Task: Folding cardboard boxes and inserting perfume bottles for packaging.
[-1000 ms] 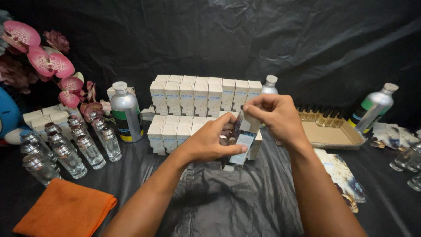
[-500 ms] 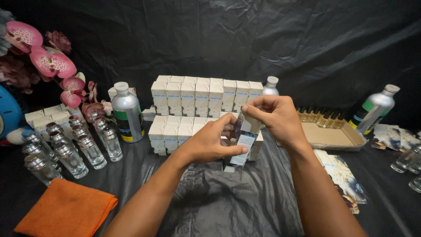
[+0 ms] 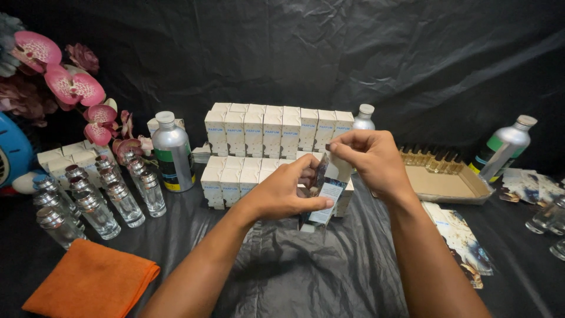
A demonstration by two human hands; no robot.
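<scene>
Both forearms are bare up to the frame's edge, with no sleeve showing. The left hand and right hand wear no gloves, rings or watch. Fingernails are short and plain.

Bare black cloth between forearms; stacked white boxes block behind (bottles crowd left).

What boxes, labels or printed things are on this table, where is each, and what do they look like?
White cartons: two stacked rows, centre back, small upright boxes.
Pale cartons: far left, behind clear glass bottles.
Silver bottle: left of centre, green-yellow label.
Second silver bottle: far right, tilted, green label.
Cardboard tray: right, brown, shallow.
Printed sheets: right front, flat, dark and pale.
Small labelled bottle: held by left hand and right hand.
</scene>
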